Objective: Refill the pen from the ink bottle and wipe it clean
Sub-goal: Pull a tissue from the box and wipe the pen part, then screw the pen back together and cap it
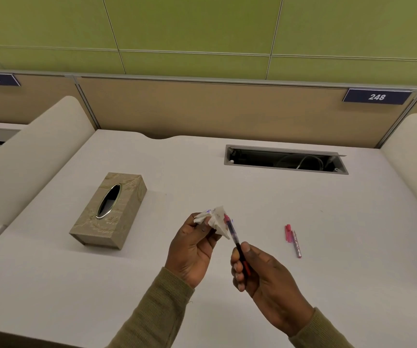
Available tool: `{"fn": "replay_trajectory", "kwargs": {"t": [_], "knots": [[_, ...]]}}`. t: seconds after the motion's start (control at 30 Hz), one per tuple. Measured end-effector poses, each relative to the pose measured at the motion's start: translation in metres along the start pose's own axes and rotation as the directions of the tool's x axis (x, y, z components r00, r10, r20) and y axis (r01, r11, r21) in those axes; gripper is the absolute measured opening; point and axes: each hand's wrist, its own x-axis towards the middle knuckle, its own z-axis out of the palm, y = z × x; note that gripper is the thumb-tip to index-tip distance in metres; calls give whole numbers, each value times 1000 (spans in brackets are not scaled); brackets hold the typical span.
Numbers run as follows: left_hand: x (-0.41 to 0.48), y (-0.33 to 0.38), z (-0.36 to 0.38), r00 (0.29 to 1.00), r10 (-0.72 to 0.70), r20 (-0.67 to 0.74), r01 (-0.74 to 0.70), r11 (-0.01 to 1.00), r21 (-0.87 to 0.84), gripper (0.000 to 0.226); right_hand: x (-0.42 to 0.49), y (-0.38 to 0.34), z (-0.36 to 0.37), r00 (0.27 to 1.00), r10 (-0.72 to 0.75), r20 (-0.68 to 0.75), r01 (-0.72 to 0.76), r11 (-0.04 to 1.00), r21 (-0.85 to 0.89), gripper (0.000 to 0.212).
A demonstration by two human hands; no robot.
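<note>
My right hand (pixel 260 275) grips the lower end of a slim pen (pixel 233 236) with a pink tip section and a dark, ink-filled barrel, tilted up and to the left. A crumpled white tissue (pixel 215 219) with blue ink stains is pinched in my left hand (pixel 192 249), and it touches the pen's upper end. Both hands hover above the white desk (pixel 252 197). No ink bottle is in view.
A beige embossed tissue box (pixel 109 209) with an oval slot lies to the left. A pink pen cap and a pink patterned pen barrel (pixel 294 241) lie on the desk to the right. At the back right is an open cable tray (pixel 285 159). Padded dividers flank both sides.
</note>
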Motion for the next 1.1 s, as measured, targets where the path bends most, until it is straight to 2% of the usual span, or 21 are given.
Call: {"fn": "replay_trajectory", "kwargs": {"t": [0.1, 0.2, 0.27, 0.53, 0.67, 0.9, 1.03, 1.1], "knots": [[2, 1, -3, 1000, -8, -25, 9, 999, 47, 20, -2, -1, -6, 1000, -27, -7, 27, 1000, 11, 31], [3, -2, -6, 998, 21, -67, -9, 985, 174, 14, -1, 0, -15, 998, -57, -30, 57, 998, 9, 30], [4, -5, -7, 994, 55, -99, -25, 959, 281, 11, 0, 1, -22, 996, -65, -59, 66, 998, 9, 30], [4, -30, -14, 980, 115, -161, -6, 829, 559, 26, 2, 11, -45, 968, -89, -233, 80, 996, -47, 28], [3, -48, -10, 976, 77, -205, 77, 756, 650, 33, 2, 15, -53, 952, -86, -295, 69, 995, -68, 28], [4, -76, 2, 986, -86, -145, 166, 648, 743, 35, 1, 21, -70, 943, -57, -329, 20, 993, -116, 31], [5, -87, 12, 989, -112, -96, 143, 555, 820, 25, 1, 23, -78, 949, -35, -313, -22, 984, -179, 32], [7, -91, 16, 989, -115, -97, 146, 564, 813, 22, 2, 24, -83, 951, -38, -308, -32, 976, -217, 32]]}}
